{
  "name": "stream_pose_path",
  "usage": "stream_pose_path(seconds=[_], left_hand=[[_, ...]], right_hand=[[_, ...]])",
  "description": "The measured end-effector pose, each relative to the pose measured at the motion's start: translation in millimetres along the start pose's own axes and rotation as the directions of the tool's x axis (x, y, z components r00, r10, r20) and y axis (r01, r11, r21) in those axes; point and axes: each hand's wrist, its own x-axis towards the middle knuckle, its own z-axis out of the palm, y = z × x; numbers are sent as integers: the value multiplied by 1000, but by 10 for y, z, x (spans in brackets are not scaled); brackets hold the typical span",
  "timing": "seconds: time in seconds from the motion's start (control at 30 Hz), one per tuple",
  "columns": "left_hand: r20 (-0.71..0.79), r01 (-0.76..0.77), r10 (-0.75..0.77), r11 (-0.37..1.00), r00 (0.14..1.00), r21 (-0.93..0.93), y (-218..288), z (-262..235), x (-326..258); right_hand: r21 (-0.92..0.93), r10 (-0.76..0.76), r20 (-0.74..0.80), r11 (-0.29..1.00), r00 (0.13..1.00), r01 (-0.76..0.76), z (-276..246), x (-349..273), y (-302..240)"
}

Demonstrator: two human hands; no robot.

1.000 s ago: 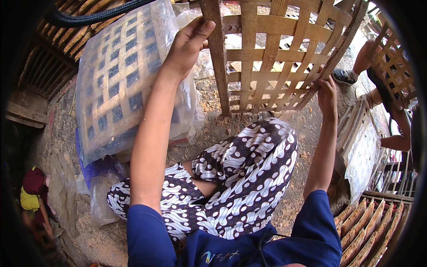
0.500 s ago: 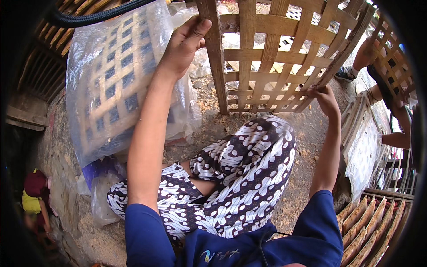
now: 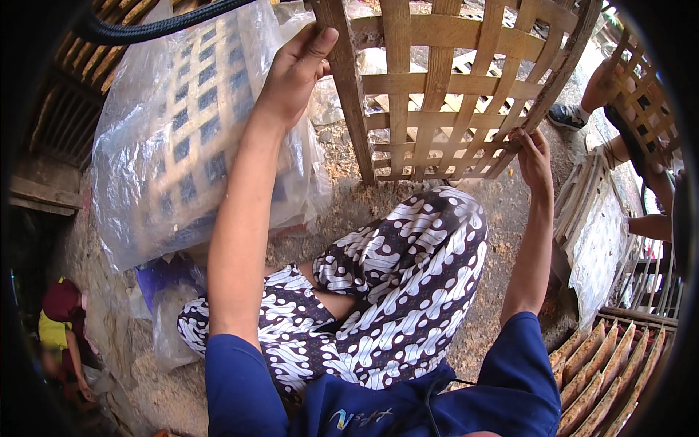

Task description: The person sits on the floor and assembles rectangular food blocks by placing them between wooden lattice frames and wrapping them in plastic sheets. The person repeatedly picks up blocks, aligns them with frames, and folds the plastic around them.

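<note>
A woven bamboo lattice tray (image 3: 429, 84) with a wooden frame stands upright in front of my crossed legs. My left hand (image 3: 295, 69) grips its left frame bar, thumb on the near side. At the tray's lower right, my right hand (image 3: 534, 154) pinches the right frame bar; some fingertips are hidden behind it. Left of the tray, another lattice tray (image 3: 196, 95) lies under a clear plastic sheet (image 3: 131, 175), close to my left forearm.
Strips in a slatted rack (image 3: 611, 371) stand at the lower right. Plastic-covered trays (image 3: 593, 233) lean above it. At the far right another person (image 3: 659, 175) is beside a lattice tray (image 3: 648, 91). A person in yellow (image 3: 54, 331) is at the left. Crumbs litter the floor (image 3: 502, 262).
The upright tray has shifted slightly left and up, with both hands still on it. My right hand sits a little higher along the frame. The left plastic sheet's edge has spread outward.
</note>
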Motion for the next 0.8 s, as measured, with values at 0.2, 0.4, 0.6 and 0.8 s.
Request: stream_pose_path(seconds=[0.2, 0.4, 0.6, 0.8], left_hand=[[-6, -3, 3, 1000, 1000, 9, 24, 23, -10], [29, -5, 5, 1000, 1000, -2, 46, 59, -5], [33, 10, -11, 1000, 999, 10, 24, 27, 12], [-20, 9, -9, 999, 1000, -39, 12, 20, -32]], right_hand=[[-276, -82, -51, 959, 995, 65, 44, -69, -13], [-318, -73, -47, 947, 996, 55, 48, -127, 4], [-534, -110, -369, 838, 923, -114, 86, -15, 289], [-79, -38, -120, 997, 992, 28, 122, -25, 72]])
